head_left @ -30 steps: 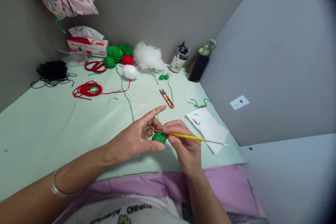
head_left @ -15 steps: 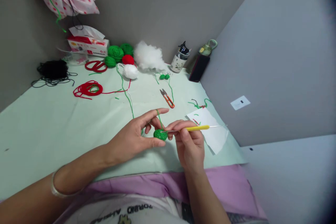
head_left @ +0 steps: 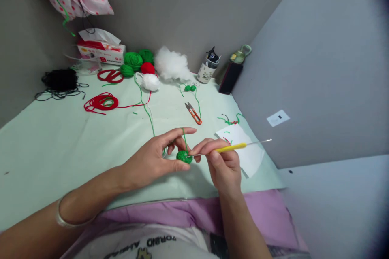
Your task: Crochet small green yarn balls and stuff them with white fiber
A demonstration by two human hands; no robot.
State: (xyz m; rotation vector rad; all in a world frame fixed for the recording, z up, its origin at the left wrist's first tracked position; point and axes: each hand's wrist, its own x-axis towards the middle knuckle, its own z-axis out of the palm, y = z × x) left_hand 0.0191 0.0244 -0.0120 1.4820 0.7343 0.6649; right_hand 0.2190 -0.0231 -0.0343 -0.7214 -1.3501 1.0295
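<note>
1. We find the small green crocheted piece (head_left: 183, 157) between the two hands, above the pale green table cover (head_left: 127, 129).
2. We see the left hand (head_left: 153, 153) pinching it between thumb and fingers; a green yarn strand (head_left: 185, 139) runs from the piece up to the extended index finger.
3. We note the right hand (head_left: 223, 166) closed around the yellow-handled crochet hook (head_left: 232, 147), its left tip at the piece, its other end pointing right.
4. Beyond the hands we record orange-handled thread snips (head_left: 193, 113); to the right, torn white paper (head_left: 251, 156).
5. Farther back we log two small green balls (head_left: 190, 88), white fiberfill (head_left: 172, 64) and a red yarn coil (head_left: 101, 102).
</note>
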